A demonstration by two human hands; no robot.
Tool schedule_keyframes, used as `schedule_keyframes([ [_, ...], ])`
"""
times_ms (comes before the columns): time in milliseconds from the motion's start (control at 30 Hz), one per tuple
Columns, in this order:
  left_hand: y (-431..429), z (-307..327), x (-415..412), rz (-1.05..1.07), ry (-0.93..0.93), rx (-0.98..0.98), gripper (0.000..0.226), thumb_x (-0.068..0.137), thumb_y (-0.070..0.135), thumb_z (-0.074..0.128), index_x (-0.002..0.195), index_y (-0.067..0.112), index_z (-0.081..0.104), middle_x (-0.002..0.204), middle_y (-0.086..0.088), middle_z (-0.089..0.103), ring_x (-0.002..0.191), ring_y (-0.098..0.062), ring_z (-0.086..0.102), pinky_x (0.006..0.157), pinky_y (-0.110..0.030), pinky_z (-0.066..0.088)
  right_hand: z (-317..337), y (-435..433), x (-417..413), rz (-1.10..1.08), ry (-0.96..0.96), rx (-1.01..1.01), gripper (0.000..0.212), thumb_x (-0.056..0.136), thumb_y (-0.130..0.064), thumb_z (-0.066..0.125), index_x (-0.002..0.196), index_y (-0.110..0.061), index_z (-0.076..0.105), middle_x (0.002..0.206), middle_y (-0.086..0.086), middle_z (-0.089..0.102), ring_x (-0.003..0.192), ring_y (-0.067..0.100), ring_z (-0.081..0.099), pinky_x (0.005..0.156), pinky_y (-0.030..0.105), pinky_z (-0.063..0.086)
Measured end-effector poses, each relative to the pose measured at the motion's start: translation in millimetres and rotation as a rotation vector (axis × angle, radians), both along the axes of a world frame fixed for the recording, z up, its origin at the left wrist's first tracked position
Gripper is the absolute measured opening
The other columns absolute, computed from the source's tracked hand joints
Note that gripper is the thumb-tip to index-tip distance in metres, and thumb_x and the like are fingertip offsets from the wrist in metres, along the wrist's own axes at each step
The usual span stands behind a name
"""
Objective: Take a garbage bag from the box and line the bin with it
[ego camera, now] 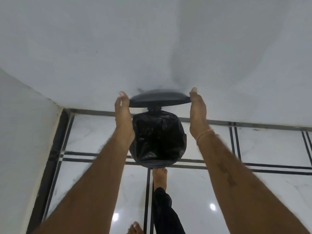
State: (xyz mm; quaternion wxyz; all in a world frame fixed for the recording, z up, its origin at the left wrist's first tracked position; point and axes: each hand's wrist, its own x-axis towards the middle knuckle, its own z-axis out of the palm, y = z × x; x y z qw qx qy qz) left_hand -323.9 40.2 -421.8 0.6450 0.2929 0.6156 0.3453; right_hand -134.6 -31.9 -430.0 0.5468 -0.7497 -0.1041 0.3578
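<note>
A small pedal bin [143,159] stands on the floor against the wall, seen from above. A glossy black garbage bag [158,137] lines its inside and is folded out over the rim. The round black lid [159,98] is raised upright against the wall. My left hand [122,114] is flat against the lid's left edge. My right hand [197,112] presses the lid's right edge, fingers straight. The lid is held between the two palms. The garbage bag box is not in view.
A bare foot [159,176] rests at the bin's front base, where a pedal would be, with a black trouser leg behind it. Toes of the other foot [135,228] show at the bottom. White walls [25,124] meet in a corner at the left. The marble floor [253,191] has black stripes.
</note>
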Motion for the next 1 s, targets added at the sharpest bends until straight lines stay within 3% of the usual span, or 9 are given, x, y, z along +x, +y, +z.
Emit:
schedule_keyframes([
  [133, -8.2, 15.1, -9.2, -0.173, 0.092, 0.005, 0.081, 0.095, 0.054, 0.061, 0.159, 0.019, 0.027, 0.163, -0.004, 0.033, 0.148, -0.025, 0.034, 0.107, -0.032, 0.032, 10.3, -20.5, -5.3, 0.142, -0.178, -0.139, 0.039, 0.093, -0.052, 0.065, 0.113, -0.018, 0.073, 0.116, 0.000, 0.072, 0.112, 0.020, 0.064, 0.104, 0.035, 0.048],
  [200, -22.6, 9.3, -22.5, -0.263, 0.157, 0.030, 0.070, 0.092, 0.047, 0.068, 0.146, 0.010, 0.042, 0.149, -0.009, 0.050, 0.138, -0.028, 0.048, 0.092, -0.020, 0.037, 3.0, -40.2, -12.9, 0.210, -0.226, -0.178, 0.042, 0.090, -0.047, 0.071, 0.119, -0.016, 0.072, 0.115, 0.002, 0.072, 0.111, 0.023, 0.066, 0.107, 0.041, 0.050],
  [267, -39.3, -9.5, -39.9, -0.334, 0.230, 0.068, 0.058, 0.086, 0.048, 0.074, 0.129, 0.017, 0.052, 0.130, -0.006, 0.064, 0.124, -0.027, 0.060, 0.080, -0.019, 0.045, -6.6, -61.4, -25.2, 0.274, -0.238, -0.227, 0.050, 0.088, -0.047, 0.072, 0.130, -0.020, 0.067, 0.118, -0.001, 0.069, 0.113, 0.022, 0.064, 0.108, 0.043, 0.051],
  [400, -75.8, -47.1, -66.7, -0.419, 0.335, 0.145, 0.069, 0.082, 0.054, 0.075, 0.141, 0.037, 0.045, 0.134, 0.007, 0.064, 0.123, -0.019, 0.059, 0.088, -0.022, 0.049, -44.3, -99.9, -58.4, 0.334, -0.250, -0.258, 0.077, 0.084, -0.062, 0.064, 0.151, -0.027, 0.048, 0.152, 0.005, 0.052, 0.141, 0.025, 0.049, 0.117, 0.046, 0.043],
  [467, -93.5, -70.9, -72.6, -0.437, 0.387, 0.164, 0.079, 0.085, 0.048, 0.075, 0.153, 0.035, 0.035, 0.144, 0.016, 0.053, 0.129, -0.010, 0.051, 0.097, -0.024, 0.045, -78.2, -115.7, -73.1, 0.344, -0.292, -0.271, 0.080, 0.085, -0.064, 0.061, 0.154, -0.028, 0.042, 0.161, 0.007, 0.041, 0.150, 0.026, 0.038, 0.121, 0.046, 0.038],
  [533, -109.4, -95.6, -76.6, -0.460, 0.465, 0.213, 0.087, 0.089, 0.039, 0.075, 0.159, 0.028, 0.025, 0.147, 0.017, 0.044, 0.130, -0.005, 0.042, 0.103, -0.024, 0.038, -106.1, -127.7, -82.7, 0.362, -0.356, -0.280, 0.077, 0.091, -0.051, 0.065, 0.157, -0.023, 0.037, 0.165, 0.008, 0.033, 0.154, 0.026, 0.029, 0.125, 0.044, 0.032],
  [700, -131.6, -155.4, -74.8, -0.545, 0.605, 0.256, 0.098, 0.086, 0.036, 0.077, 0.162, 0.021, 0.017, 0.163, 0.002, 0.038, 0.147, -0.024, 0.041, 0.115, -0.041, 0.042, -151.0, -136.9, -87.0, 0.415, -0.507, -0.336, 0.079, 0.096, -0.036, 0.067, 0.161, -0.016, 0.026, 0.171, 0.009, 0.017, 0.154, 0.029, 0.028, 0.116, 0.026, 0.027],
  [867, -143.9, -145.4, -81.7, -0.566, 0.602, 0.241, 0.094, 0.082, 0.034, 0.079, 0.159, 0.024, 0.026, 0.155, -0.001, 0.044, 0.145, -0.024, 0.041, 0.116, -0.045, 0.041, -133.2, -146.3, -70.8, 0.498, -0.486, -0.356, 0.072, 0.093, -0.050, 0.062, 0.152, -0.015, 0.040, 0.157, 0.012, 0.043, 0.144, 0.031, 0.043, 0.118, 0.047, 0.041],
  [1000, -139.1, -57.7, -91.4, -0.548, 0.641, 0.290, 0.097, 0.089, 0.048, 0.071, 0.162, 0.017, 0.016, 0.169, -0.003, 0.023, 0.156, -0.025, 0.021, 0.125, -0.047, 0.023, -38.0, -147.2, -59.8, 0.445, -0.519, -0.184, 0.060, 0.098, -0.048, 0.060, 0.147, -0.016, 0.050, 0.154, 0.006, 0.049, 0.146, 0.024, 0.042, 0.121, 0.042, 0.036],
])
